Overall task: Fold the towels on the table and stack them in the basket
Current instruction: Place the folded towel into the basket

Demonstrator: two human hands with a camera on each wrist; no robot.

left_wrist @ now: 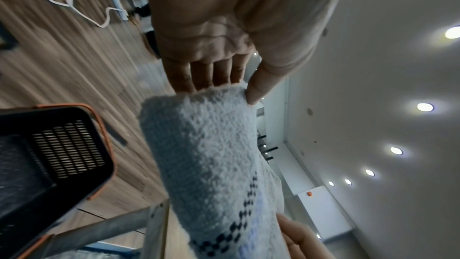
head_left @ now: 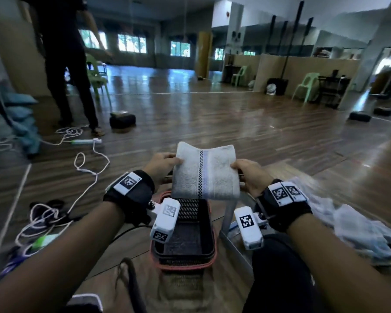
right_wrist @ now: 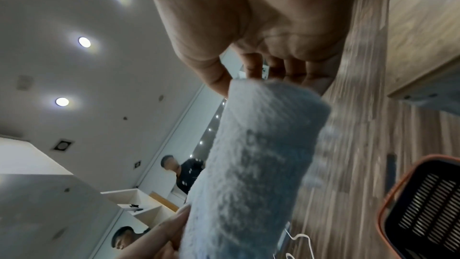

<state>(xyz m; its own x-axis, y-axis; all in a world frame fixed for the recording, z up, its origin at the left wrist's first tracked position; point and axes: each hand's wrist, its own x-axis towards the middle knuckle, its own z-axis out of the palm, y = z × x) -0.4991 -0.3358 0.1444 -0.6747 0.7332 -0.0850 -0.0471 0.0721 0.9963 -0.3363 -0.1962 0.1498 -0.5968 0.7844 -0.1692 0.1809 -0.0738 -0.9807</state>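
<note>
A folded pale blue-white towel (head_left: 204, 171) with a dark checked stripe hangs in the air between my hands. My left hand (head_left: 165, 162) pinches its left edge, thumb on top and fingers beneath (left_wrist: 214, 74). My right hand (head_left: 246, 170) pinches the right edge the same way (right_wrist: 248, 78). The towel (left_wrist: 211, 164) (right_wrist: 251, 164) hovers just above the far end of a black mesh basket (head_left: 207, 224) with an orange rim (left_wrist: 104, 125) (right_wrist: 388, 200). The basket sits on the floor and holds a dark grey towel (head_left: 187, 240) at its bottom.
A heap of unfolded pale towels (head_left: 352, 229) lies on the low table to my right; its metal leg (head_left: 229, 213) stands beside the basket. White cables (head_left: 84, 168) trail over the wooden floor at left. A person in dark clothes (head_left: 66, 64) stands far left.
</note>
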